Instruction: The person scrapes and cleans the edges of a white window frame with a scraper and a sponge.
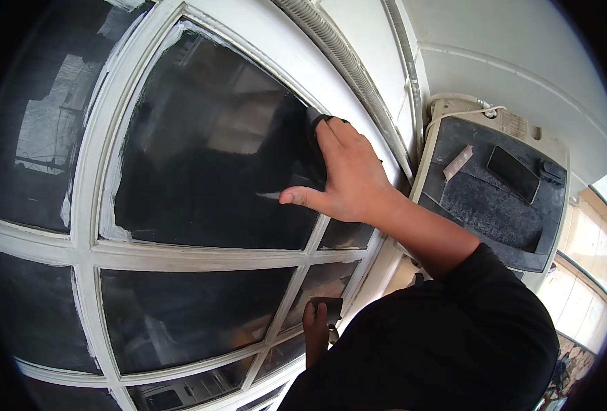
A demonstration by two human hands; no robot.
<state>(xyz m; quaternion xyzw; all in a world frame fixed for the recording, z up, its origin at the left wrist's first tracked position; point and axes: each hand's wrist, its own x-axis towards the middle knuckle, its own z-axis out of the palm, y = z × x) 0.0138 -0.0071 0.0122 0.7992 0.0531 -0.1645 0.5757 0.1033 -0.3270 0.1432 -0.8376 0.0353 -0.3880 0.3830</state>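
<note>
My right hand (348,175) lies flat against a dark glass pane (207,151) of a white-framed window, fingers pointing up and thumb stretched left. Under its fingertips it presses a small black pad or cloth (314,122) at the pane's upper right corner, near the white frame (180,255). White paint smears line the pane's edges. Lower down, my left hand (315,332) shows only partly beside my black sleeve. It holds a small dark flat piece (329,306) close to a lower pane. What that piece is, I cannot tell.
A grey corrugated hose (348,65) runs along the frame's right side. Beyond it stands a white-cased unit with a dark dusty face (488,198), carrying a tan strip (457,162) and a black flat object (514,172). White wall lies above.
</note>
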